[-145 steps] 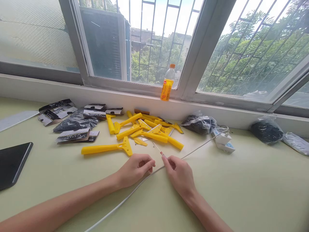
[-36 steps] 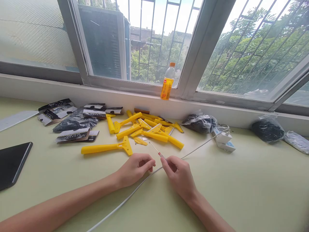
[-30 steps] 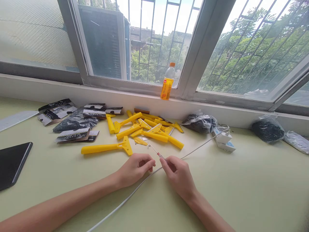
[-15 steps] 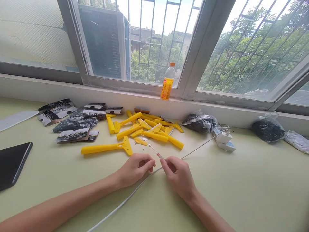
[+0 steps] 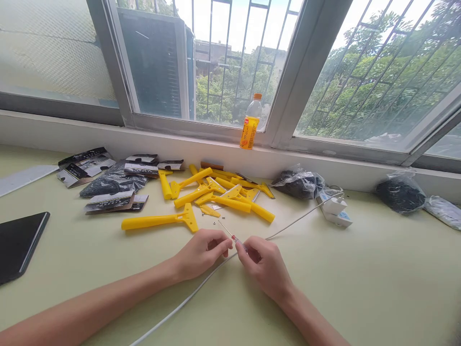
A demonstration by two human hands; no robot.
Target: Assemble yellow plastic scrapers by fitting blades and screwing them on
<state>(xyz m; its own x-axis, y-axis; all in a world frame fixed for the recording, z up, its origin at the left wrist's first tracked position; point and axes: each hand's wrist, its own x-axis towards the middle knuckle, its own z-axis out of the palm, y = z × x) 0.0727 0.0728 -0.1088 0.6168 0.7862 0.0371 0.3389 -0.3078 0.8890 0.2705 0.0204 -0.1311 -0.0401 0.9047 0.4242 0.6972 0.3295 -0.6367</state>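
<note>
My right hand [image 5: 264,262] is closed round the handle of a small screwdriver [image 5: 235,238], whose thin shaft points up and left toward a few tiny screws or nuts [image 5: 214,222] on the table. Close beside it, my left hand [image 5: 204,253] rests on the table with its fingers curled in; whether anything sits between them is hidden. Just beyond the left hand lies a yellow scraper [image 5: 158,221] with its head by the knuckles. Farther back is a heap of yellow scrapers [image 5: 230,196], and in front of it a loose yellow plate [image 5: 209,210].
A white cable [image 5: 187,299] runs under my hands to a power strip [image 5: 334,211] at right. Packaging cards [image 5: 110,201] and bagged black items [image 5: 298,183] line the back. A black tablet-like slab [image 5: 21,245] lies left; a drink bottle [image 5: 249,127] stands on the sill.
My right hand has shifted slightly left and down with the screwdriver, so the tip is nearer the tiny metal parts. My left hand stays in place.
</note>
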